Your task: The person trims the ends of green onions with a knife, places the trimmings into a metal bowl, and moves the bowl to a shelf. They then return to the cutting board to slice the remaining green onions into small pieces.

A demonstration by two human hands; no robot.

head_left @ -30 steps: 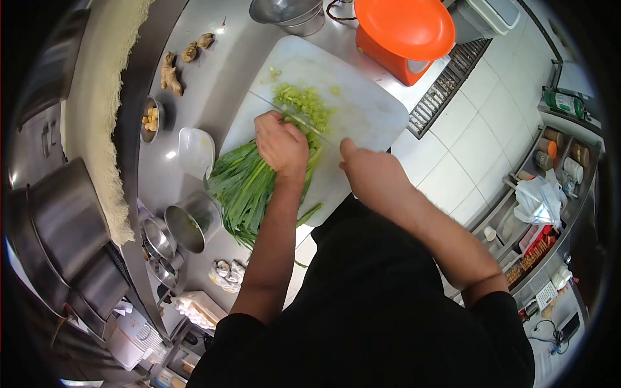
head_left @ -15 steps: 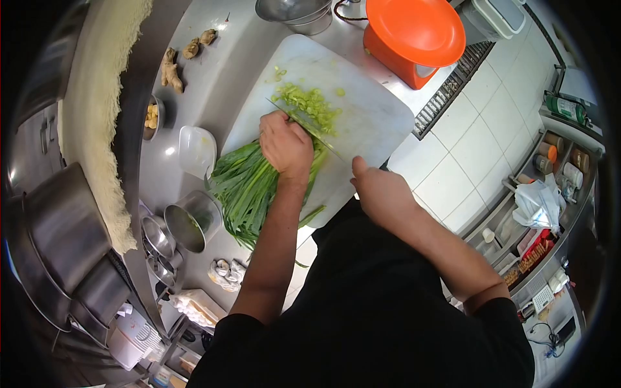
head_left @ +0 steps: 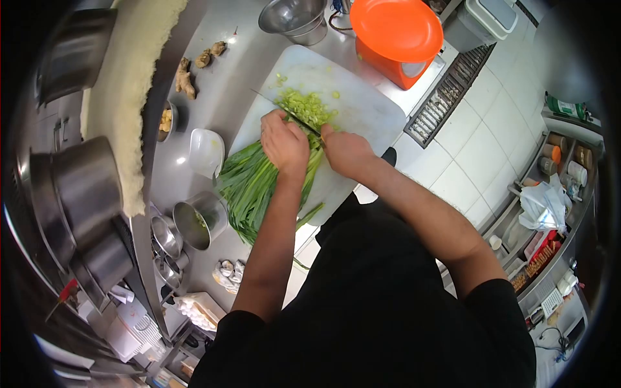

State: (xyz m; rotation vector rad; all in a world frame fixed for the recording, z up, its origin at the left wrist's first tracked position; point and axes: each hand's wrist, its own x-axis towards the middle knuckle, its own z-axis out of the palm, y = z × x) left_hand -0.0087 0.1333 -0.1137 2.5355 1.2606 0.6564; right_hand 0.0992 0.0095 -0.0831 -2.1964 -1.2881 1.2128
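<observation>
A bunch of long green spring onions (head_left: 251,187) lies on the white cutting board (head_left: 369,103), its leaves hanging past the near left edge. My left hand (head_left: 284,143) is closed over the bunch at its cut end, fingers curled beside the blade. In my right hand (head_left: 349,154) is the handle of a knife (head_left: 301,123), mostly hidden by the fist. The blade lies across the end of the bunch, its tip pointing to the upper left. Chopped light-green pieces (head_left: 307,107) are heaped on the far side of the blade.
Beyond the board stand a steel bowl (head_left: 294,19) and an orange scale (head_left: 394,39). Ginger (head_left: 185,79), a white plastic container (head_left: 207,152) and a steel pot (head_left: 192,225) are to the left. A floor drain grate (head_left: 446,97) lies right, and large pots (head_left: 84,187) fill the shelf.
My right hand has moved up and left with the knife, closer to my left hand, and the blade tip now reaches farther left. My left hand remains on the bunch. The view has shifted slightly.
</observation>
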